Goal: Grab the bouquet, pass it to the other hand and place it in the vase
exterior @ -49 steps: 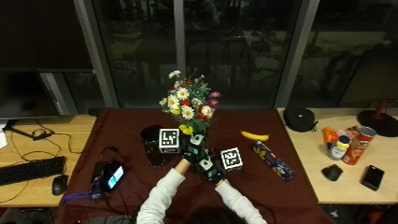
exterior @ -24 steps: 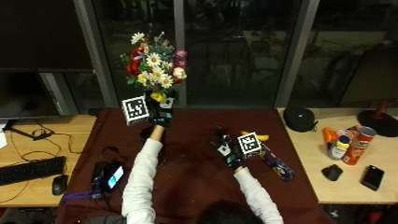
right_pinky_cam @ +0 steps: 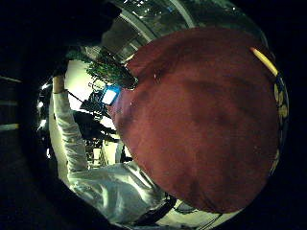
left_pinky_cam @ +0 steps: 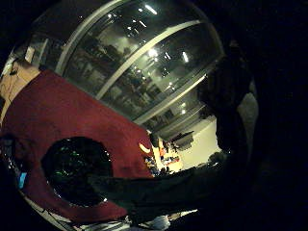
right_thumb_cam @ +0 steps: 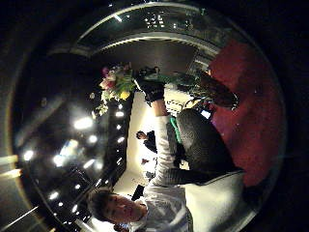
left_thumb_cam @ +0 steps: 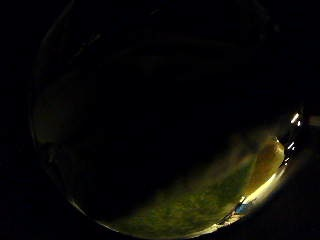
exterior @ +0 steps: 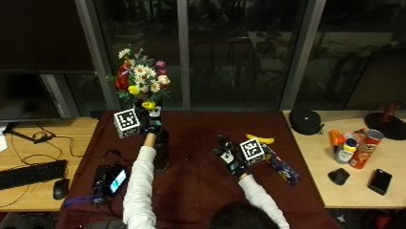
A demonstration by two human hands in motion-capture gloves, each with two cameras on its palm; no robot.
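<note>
I am at a table with a dark red cloth (exterior: pixel 197 186), and big dark windows (exterior: pixel 241 52) are past my hands. Far out to the left of my left hand, on the bare wood, lie a black keyboard (exterior: pixel 28 174) and a mouse (exterior: pixel 60 188). Closer to my left arm, at the edge of the red cloth, a small screen (exterior: pixel 116 179) glows.

My left hand (exterior: pixel 152 125) is up high, away from the table. Its fingers are curled around the green stems of the bouquet (exterior: pixel 141 81), and the red, white, yellow and pink flowers stick up above it. The dark vase (exterior: pixel 161 151) stands on the cloth right under my left hand, just beside my left arm. The stems are above it, not inside it.

My right hand (exterior: pixel 229 155) is low over the cloth, well apart from the flowers. Its fingers are stretched out and it holds nothing.

Just past my right hand lies a yellow banana (exterior: pixel 261 140). Beside my right hand lies a long dark packet (exterior: pixel 279 166). Further to the right, on the wood, are a black pouch (exterior: pixel 308 121), a red can (exterior: pixel 363 149), and a phone (exterior: pixel 380 181)
</note>
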